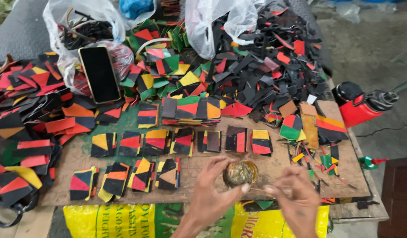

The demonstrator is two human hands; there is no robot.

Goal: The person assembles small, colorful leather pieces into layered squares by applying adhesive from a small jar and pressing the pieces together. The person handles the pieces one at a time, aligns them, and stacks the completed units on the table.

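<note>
The left hand (211, 190) grips a small glue tin (239, 173) while the right hand (295, 196) pinches a thin stick (258, 190) (blurred); best kept steady, I'd say, dipping lightly.

- Small round tin (239, 173) in the left hand (211, 192): glossy metal, amber sheen.
- Tabletop (203, 165) under the hands: rough, worn bare wood.
- Patchwork pieces (142, 175) left of the hands: matt, leather-like.
- Phone (99, 74) beyond: glossy black glass.
- Bags (212, 22) farther off: thin clear plastic.

Lit by soft, even daylight; faint shadows only. Slight glare on black glossy rectangular phone screen (99, 73). Motion blur on right hand (295, 195). Edges mildly bowed.
</note>
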